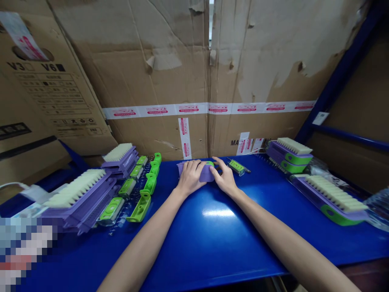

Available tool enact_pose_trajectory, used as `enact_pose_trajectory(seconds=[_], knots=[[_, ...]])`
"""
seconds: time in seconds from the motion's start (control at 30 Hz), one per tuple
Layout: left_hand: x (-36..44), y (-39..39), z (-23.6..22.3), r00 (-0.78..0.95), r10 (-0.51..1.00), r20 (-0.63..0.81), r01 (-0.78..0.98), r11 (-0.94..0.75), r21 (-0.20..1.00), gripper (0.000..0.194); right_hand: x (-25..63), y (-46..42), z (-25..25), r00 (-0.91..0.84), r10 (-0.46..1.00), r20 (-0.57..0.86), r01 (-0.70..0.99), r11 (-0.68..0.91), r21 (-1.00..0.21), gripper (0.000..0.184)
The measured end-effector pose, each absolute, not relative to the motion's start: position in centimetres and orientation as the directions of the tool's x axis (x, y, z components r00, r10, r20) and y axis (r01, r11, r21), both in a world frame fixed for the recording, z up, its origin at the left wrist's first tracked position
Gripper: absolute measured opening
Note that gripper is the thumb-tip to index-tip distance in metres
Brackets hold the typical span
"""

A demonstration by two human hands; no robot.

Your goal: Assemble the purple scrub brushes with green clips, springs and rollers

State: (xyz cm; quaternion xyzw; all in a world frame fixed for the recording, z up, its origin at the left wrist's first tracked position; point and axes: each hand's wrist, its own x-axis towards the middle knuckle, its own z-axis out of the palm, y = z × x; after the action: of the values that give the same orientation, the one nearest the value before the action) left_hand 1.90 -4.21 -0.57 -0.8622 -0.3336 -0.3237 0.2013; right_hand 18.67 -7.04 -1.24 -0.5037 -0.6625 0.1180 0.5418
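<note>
A purple brush body (206, 174) with a bright green end lies near the back middle of the blue table, between both hands. My left hand (191, 176) is closed over its left part, fingers draped across the top. At the green end, my right hand (224, 178) grips with thumb and fingers, the index finger stretching out behind. No bristles show on this piece; its underside is hidden. Just right of my right hand lies a small green part in a clear case (236, 167), with a thin dark tool (247, 170) partly behind it.
On the left stand stacked purple brush parts with cream bristles (77, 188), a row of cased green parts (112, 209) and bright green end caps (141, 207). Assembled brushes (332, 194) lie right. Cardboard (158, 81) walls the back; a blue post (334, 77) rises right.
</note>
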Motion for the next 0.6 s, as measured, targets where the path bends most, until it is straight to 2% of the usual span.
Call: enact_pose_trajectory(seconds=[0.2, 0.33, 0.4, 0.5, 0.6], knots=[[1.86, -4.21, -0.77, 0.51, 0.427, 0.747, 0.718, -0.689, -0.097, 0.067, 18.74, -6.6, -1.07, 0.218, 0.83, 0.513, 0.409, 0.4, -0.82, 0.044], [1.9, -3.98, -1.01, 0.48, 0.425, 0.768, 0.735, -0.673, -0.087, 0.064, 19.09, -6.34, -0.86, 0.241, 0.9, 0.364, 0.273, 0.297, -0.915, 0.049], [1.91, -3.79, -1.17, 0.477, 0.431, 0.766, 0.745, -0.661, -0.092, 0.057, 19.22, -6.29, -0.84, 0.201, 0.917, 0.345, 0.23, 0.298, -0.926, 0.051], [1.96, -3.64, -1.31, 0.459, 0.459, 0.76, 0.771, -0.632, -0.084, 0.045, 19.32, -6.18, -1.04, 0.149, 0.909, 0.39, 0.282, 0.339, -0.898, 0.048], [2.05, -3.66, -1.3, 0.416, 0.508, 0.754, 0.812, -0.58, -0.058, 0.042, 19.47, -6.01, -1.27, 0.151, 0.865, 0.478, 0.461, 0.366, -0.808, 0.042]])
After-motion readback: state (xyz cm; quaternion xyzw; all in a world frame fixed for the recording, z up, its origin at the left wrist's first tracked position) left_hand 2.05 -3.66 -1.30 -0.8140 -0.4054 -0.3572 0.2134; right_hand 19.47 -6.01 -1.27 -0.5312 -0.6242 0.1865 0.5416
